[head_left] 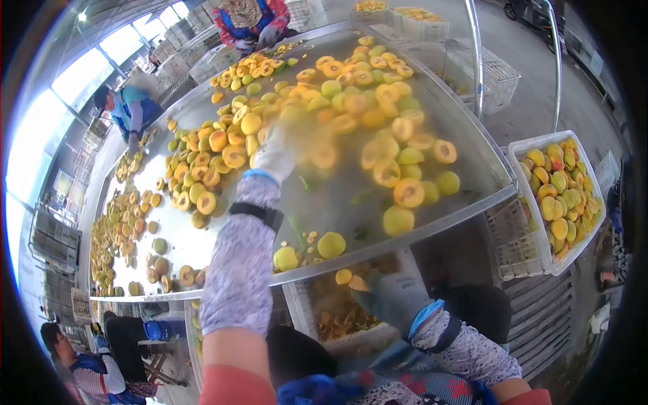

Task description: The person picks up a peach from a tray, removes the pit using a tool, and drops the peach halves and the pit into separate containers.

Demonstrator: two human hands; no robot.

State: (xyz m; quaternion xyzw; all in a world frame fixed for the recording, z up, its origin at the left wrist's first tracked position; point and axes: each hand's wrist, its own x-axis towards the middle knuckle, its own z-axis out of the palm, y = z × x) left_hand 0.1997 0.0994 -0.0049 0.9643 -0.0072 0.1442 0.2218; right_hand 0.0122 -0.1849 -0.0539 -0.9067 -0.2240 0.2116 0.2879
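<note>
My left hand (275, 156), in a white glove, reaches far over the metal table among halved apricots (234, 156); its fingers are lost in a blur. My right hand (395, 298), in a grey glove, is low in front of the table edge, closed on an apricot half (358, 283) at its fingertips. Another apricot piece (343, 277) shows just beside that one. Below this hand is a white crate (300, 307) with cut fruit pieces inside. Between my arms, two greenish apricots (331, 245) and several small pits lie near the table's front edge.
The metal table (324, 223) has a raised rim. At the right stands a white crate full of apricots (559, 192). Metal posts (475, 61) rise behind it. Co-workers are at the far side (251, 23), left side (128, 111) and lower left (88, 364).
</note>
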